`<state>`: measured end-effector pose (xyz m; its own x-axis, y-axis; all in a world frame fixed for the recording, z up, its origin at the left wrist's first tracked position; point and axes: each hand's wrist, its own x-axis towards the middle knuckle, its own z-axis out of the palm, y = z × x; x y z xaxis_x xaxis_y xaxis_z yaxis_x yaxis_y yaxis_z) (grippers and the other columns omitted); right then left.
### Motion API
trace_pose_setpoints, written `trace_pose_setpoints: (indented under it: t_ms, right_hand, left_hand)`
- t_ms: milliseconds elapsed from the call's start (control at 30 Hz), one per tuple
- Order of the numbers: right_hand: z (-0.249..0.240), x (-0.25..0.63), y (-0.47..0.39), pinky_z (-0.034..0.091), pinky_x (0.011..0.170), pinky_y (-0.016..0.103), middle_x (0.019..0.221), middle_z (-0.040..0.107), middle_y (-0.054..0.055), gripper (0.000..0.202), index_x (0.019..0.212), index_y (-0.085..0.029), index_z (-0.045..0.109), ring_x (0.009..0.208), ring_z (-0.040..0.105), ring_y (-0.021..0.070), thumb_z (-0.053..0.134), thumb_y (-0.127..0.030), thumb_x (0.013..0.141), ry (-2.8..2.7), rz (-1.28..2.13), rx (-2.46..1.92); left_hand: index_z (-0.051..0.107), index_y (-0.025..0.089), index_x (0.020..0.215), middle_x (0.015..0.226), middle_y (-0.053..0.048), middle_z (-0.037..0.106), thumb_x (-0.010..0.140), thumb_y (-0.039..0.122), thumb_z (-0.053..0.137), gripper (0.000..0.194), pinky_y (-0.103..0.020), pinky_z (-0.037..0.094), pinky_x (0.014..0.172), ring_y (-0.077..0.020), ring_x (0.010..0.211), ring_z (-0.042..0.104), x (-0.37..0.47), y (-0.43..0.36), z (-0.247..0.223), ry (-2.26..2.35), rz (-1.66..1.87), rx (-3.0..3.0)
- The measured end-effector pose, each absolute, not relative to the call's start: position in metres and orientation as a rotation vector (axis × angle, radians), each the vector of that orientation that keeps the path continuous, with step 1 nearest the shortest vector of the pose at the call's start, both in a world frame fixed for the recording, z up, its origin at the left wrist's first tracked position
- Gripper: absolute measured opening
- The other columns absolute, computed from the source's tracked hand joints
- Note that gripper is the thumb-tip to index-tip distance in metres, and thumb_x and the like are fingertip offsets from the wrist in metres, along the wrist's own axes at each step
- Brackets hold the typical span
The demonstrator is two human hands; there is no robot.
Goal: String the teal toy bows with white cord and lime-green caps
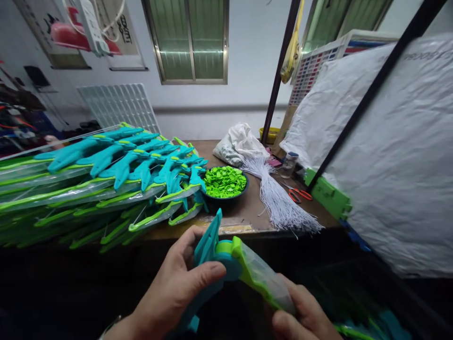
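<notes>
In front of my body I hold what looks like a toy bow [230, 268], with a turquoise handle and a green limb backed by translucent plastic. My left hand [173, 283] is closed around the turquoise handle, thumb laid across its round joint. Gripping the outer end of the green limb is my right hand [304, 309]. Similar toy bows [109, 156] lie stacked in overlapping rows on the left. A dark bowl [244, 191] on the table holds small bright green plastic pieces [223, 181]. The bow's lower part is hidden by my left hand and shadow.
On the wooden table [244, 218], a bundle of white strings [278, 200] hangs slightly over the front edge. Orange-handled scissors [299, 194], a glass jar [289, 165] and a white sack [237, 144] are farther back. A dark slanted pole [354, 127] and white sheeting [399, 156] stand right.
</notes>
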<state>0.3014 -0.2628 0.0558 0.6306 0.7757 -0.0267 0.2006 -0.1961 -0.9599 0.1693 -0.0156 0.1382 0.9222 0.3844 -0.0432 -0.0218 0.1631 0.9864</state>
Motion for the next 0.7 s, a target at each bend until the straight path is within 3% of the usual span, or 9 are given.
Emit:
trace_pose_setpoints:
  t_ms: [133,300,433,500,600,633,700]
  right_hand:
    - [0.102,0.326,-0.270,0.049,0.070,0.029,0.090,0.072,0.006,0.038,0.110,-0.027,0.076,0.080,0.065,0.0229,0.060,-0.057,0.094,-1.142,0.520,-1.937]
    - [0.166,0.368,-0.261,0.035,0.056,0.023,0.067,0.062,-0.001,0.024,0.091,-0.022,0.076,0.058,0.052,0.0130,0.065,-0.042,0.095,-1.564,0.926,-2.131]
    - [0.174,0.383,-0.240,0.034,0.053,0.019,0.064,0.057,-0.004,0.023,0.087,-0.019,0.075,0.056,0.050,0.0089,0.067,-0.039,0.095,-1.596,1.030,-2.058]
    - [0.174,0.387,-0.233,0.033,0.051,0.016,0.062,0.056,-0.006,0.022,0.086,-0.017,0.076,0.055,0.048,0.0066,0.068,-0.037,0.093,-1.563,0.985,-2.068]
    - [0.175,0.392,-0.230,0.032,0.050,0.013,0.061,0.054,-0.009,0.023,0.083,-0.014,0.075,0.055,0.047,0.0032,0.070,-0.036,0.088,-1.510,0.854,-2.171]
    - [0.175,0.393,-0.230,0.031,0.052,0.011,0.061,0.053,-0.010,0.033,0.083,-0.010,0.074,0.055,0.048,0.0008,0.060,-0.039,0.091,-1.504,0.824,-2.201]
    - [0.173,0.395,-0.231,0.030,0.055,0.013,0.063,0.047,-0.013,0.063,0.083,0.003,0.070,0.057,0.048,-0.0045,0.022,-0.038,0.090,-1.502,0.780,-2.260]
  left_hand:
    - [0.064,0.024,0.107,0.095,-0.001,0.067,0.078,0.038,0.086,0.039,-0.027,0.048,0.076,-0.0195,0.088,0.060,0.170,-0.026,0.095,0.297,0.317,1.503]
    - [0.064,0.023,0.099,0.099,-0.002,0.063,0.077,0.034,0.084,0.032,-0.032,0.045,0.082,-0.0221,0.092,0.057,0.181,-0.053,0.033,0.222,0.272,1.633]
    - [0.063,0.025,0.112,0.100,-0.003,0.066,0.083,0.040,0.078,0.037,-0.036,0.048,0.086,-0.0237,0.093,0.061,0.184,-0.050,0.026,0.276,0.216,1.667]
    - [0.059,0.027,0.129,0.118,-0.007,0.068,0.084,0.040,0.076,0.050,-0.040,0.049,0.097,-0.0271,0.107,0.064,0.181,-0.033,0.031,0.263,0.194,1.699]
    - [0.049,0.028,0.144,0.145,-0.011,0.058,0.084,0.042,0.074,0.066,-0.046,0.040,0.114,-0.0326,0.131,0.056,0.164,0.004,0.029,0.339,0.316,1.890]
    - [0.049,0.027,0.145,0.148,-0.012,0.055,0.085,0.043,0.073,0.067,-0.048,0.037,0.116,-0.0339,0.134,0.053,0.155,0.019,0.024,0.393,0.345,1.967]
    - [0.049,0.024,0.144,0.149,-0.013,0.053,0.085,0.047,0.072,0.067,-0.051,0.034,0.119,-0.0366,0.136,0.050,0.133,0.050,0.009,0.523,0.339,2.090]
